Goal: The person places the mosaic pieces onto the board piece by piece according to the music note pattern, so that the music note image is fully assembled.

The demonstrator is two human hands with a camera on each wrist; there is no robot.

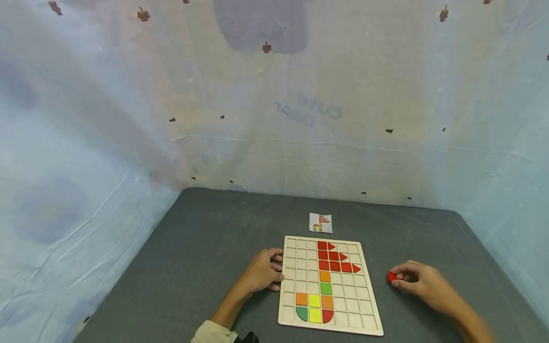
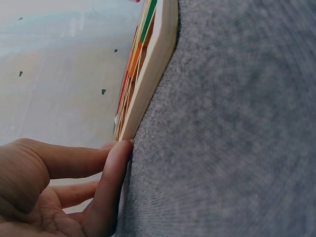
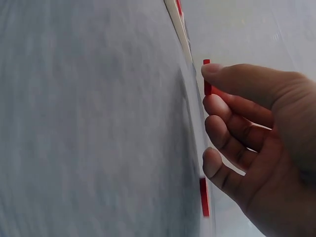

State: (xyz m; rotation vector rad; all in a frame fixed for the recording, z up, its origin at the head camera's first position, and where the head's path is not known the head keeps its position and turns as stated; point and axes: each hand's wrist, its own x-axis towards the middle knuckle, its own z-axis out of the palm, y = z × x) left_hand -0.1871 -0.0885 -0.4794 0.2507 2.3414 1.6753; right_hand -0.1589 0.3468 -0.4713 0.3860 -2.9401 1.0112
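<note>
My left hand (image 1: 262, 272) rests at the left edge of a pale wooden grid board (image 1: 349, 305), its thumb and fingertips touching the rim. The left wrist view shows these fingers (image 2: 116, 173) against the board's side (image 2: 155, 69). Right of the board, my right hand (image 1: 424, 283) pinches a small red tile (image 1: 392, 276) between thumb and finger; the right wrist view has this tile (image 3: 207, 78) edge-on. Red tiles (image 1: 334, 266) form stepped rows on the board's upper part. Lower down sit orange, green and yellow tiles (image 1: 314, 301), with curved green and red corner tiles.
Behind the board lies a small printed card (image 1: 320, 223) with a coloured grid pattern. Another red piece (image 3: 204, 197) lies below the right hand in the right wrist view. A grey cloth (image 1: 180, 257) covers the table, and patterned sheets (image 1: 274, 157) hang around it.
</note>
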